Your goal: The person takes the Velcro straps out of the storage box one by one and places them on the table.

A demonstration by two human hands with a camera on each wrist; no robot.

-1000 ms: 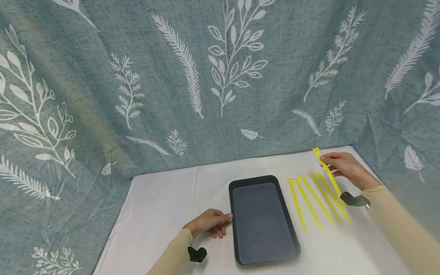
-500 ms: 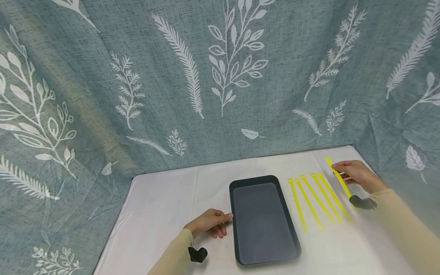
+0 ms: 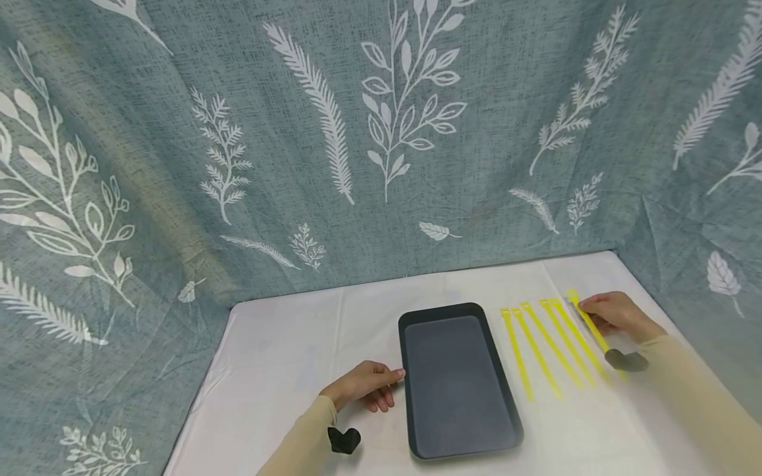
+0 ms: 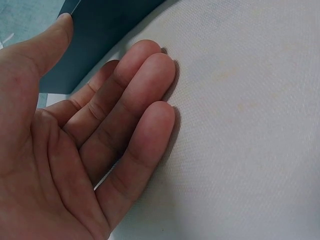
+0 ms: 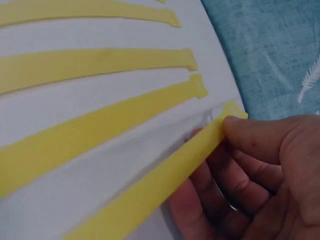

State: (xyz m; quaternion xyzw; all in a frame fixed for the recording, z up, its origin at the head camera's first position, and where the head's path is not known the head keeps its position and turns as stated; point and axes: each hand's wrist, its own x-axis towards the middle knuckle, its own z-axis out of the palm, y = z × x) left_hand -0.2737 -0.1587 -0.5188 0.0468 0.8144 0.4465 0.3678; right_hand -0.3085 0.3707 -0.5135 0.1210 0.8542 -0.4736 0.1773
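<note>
My right hand [image 3: 620, 315] pinches a yellow hook-and-loop cable tie [image 5: 165, 187] near its slotted head, between thumb and fingers. The strap slants low over the white cloth at the right end of a row of similar yellow ties [image 3: 538, 344], which lie side by side. In the right wrist view its head shows just past my thumb, and its shadow falls close beside it. My left hand [image 3: 362, 386] lies by the left side of a dark grey tray [image 3: 464, 390]. Its thumb touches the tray's wall, while the other fingers rest loosely bent at the cloth, holding nothing.
A white cloth [image 3: 280, 370] covers the table. Behind it and at both sides hangs a blue-green curtain [image 3: 369, 244] with white leaf prints. The tray stands between my left hand and the row of ties.
My right hand has moved right and then down toward the cloth with the cable tie, bringing it beside the row. My left hand and the tray have stayed in place.
</note>
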